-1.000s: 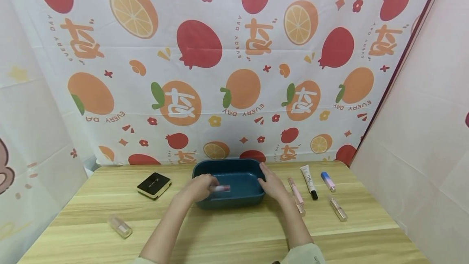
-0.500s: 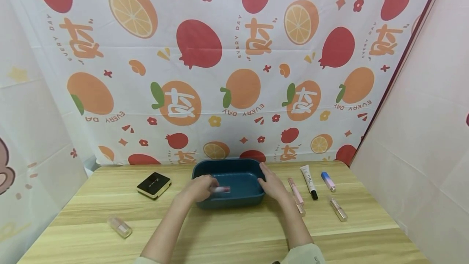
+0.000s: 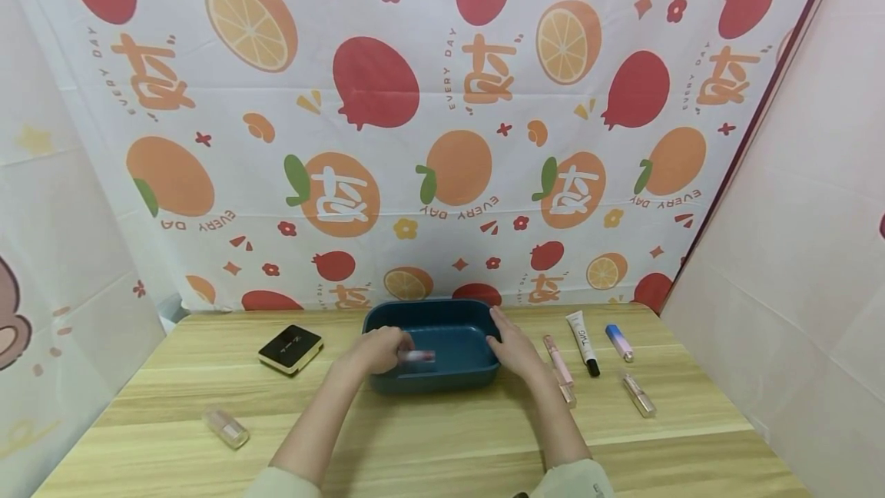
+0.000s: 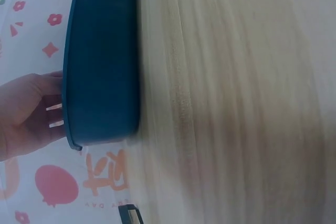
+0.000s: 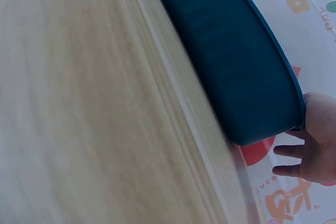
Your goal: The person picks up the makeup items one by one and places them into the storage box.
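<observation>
A dark teal rectangular bin (image 3: 442, 384) stands at the back middle of the table. In the head view my left hand (image 3: 376, 352) reaches over its left end and pinches a small clear-and-pink lip gloss tube (image 3: 423, 356) inside, low over the bin floor. My left hand (image 4: 29, 111) shows above the rim in the left wrist view, its fingertips hidden behind the wall. My right hand (image 3: 513, 346) rests at the bin's right end, and in the right wrist view the fingers (image 5: 287, 170) lie straight and spread outside the end wall.
A black compact (image 3: 290, 349) and a clear bottle (image 3: 227, 427) lie at left. Right of the bin are a pink tube (image 3: 558, 360), a clear-capped tube (image 3: 567, 394) partly behind my forearm, a white squeeze tube (image 3: 582, 341), a blue-pink tube (image 3: 619, 342) and a lipstick (image 3: 638, 395).
My left hand and forearm have shifted very slightly, with the lip gloss tube staying at nearly the same place in the bin. The right hand and bin have not moved.
</observation>
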